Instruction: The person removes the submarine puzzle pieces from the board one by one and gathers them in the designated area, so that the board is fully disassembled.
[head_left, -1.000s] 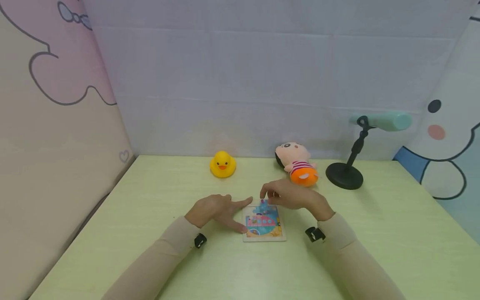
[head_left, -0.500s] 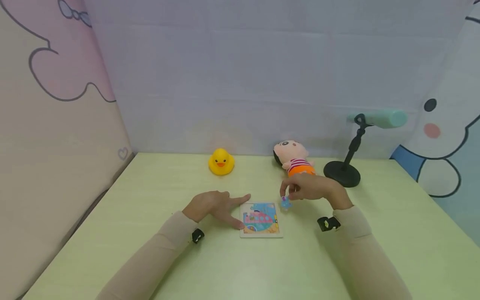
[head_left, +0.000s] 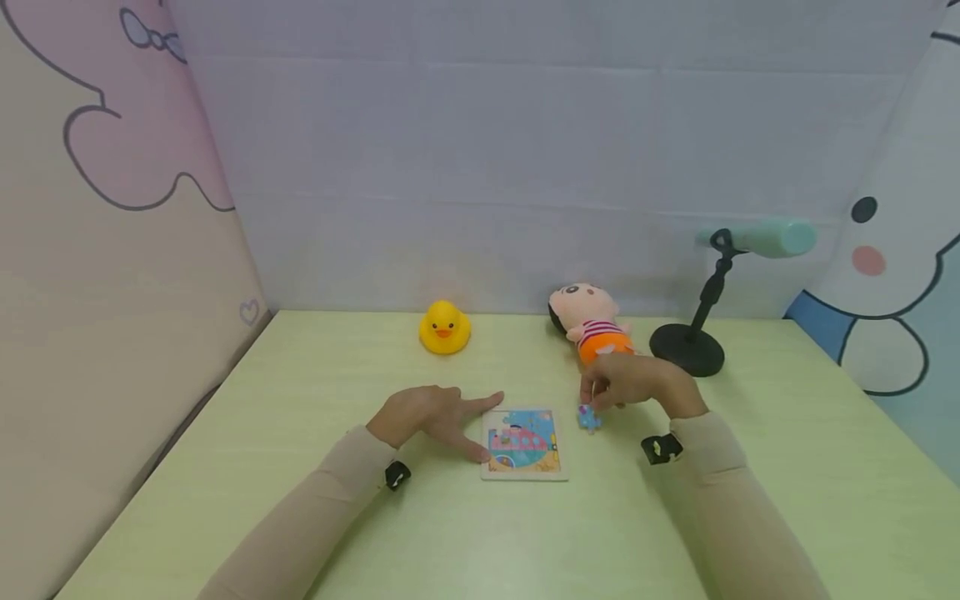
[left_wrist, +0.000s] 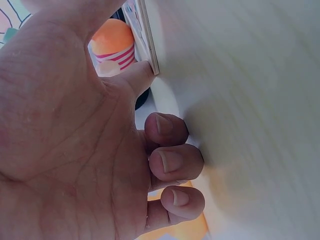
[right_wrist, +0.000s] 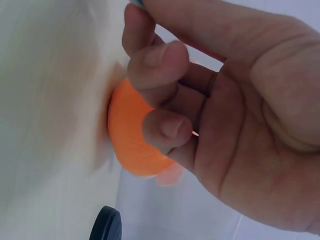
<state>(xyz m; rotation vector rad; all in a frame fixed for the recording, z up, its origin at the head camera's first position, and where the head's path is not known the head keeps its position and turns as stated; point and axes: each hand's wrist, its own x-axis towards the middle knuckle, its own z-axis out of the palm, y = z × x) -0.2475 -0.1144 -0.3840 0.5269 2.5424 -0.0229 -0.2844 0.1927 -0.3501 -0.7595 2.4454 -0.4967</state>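
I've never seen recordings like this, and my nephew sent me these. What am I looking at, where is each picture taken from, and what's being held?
No machine here: a person works with two bare hands and wears three cameras. The wide picture comes from a camera on the head, looking down at a green table. The two close-ups come from cameras strapped to each wrist, so each mostly shows its own palm.

On the table lie a small picture puzzle, a yellow duck, a plush doll and a black stand.

The left hand rests beside the puzzle, its thumb touching the edge. The right hand has a blue piece at its fingertips, just right of the puzzle; whether its grip is closed on the piece or only touching it isn't clear.
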